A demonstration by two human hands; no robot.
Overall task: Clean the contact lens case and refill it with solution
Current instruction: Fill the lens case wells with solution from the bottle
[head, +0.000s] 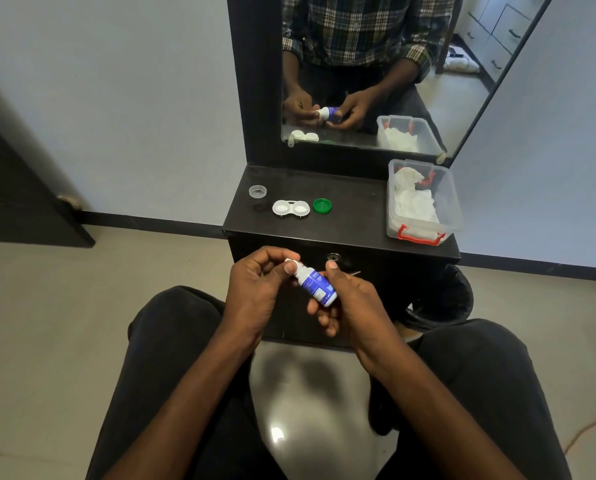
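Right now the person is sitting in front of the dark tabletop (345, 202), holding a small solution bottle (315, 284) over the lap. The right hand (352, 306) is wrapping its fingers round the bottle's body, while the left hand (260, 285) is pinching the white cap (291, 263) at the top, seemingly twisting it. The bottle is tilting, cap end up and toward the left.

The contact lens case (291, 208) is lying open on the tabletop, both wells facing up, with a green lid (322, 205) just beside it on the right and a clear lid (257, 191) off to the left. A plastic tub (424, 233) of white tissues is standing at the right edge.

Trouble looks likely if the right hand is squeezing the soft bottle as the cap comes free: solution would squirt onto the lap. The loosened cap could also slip to the floor.
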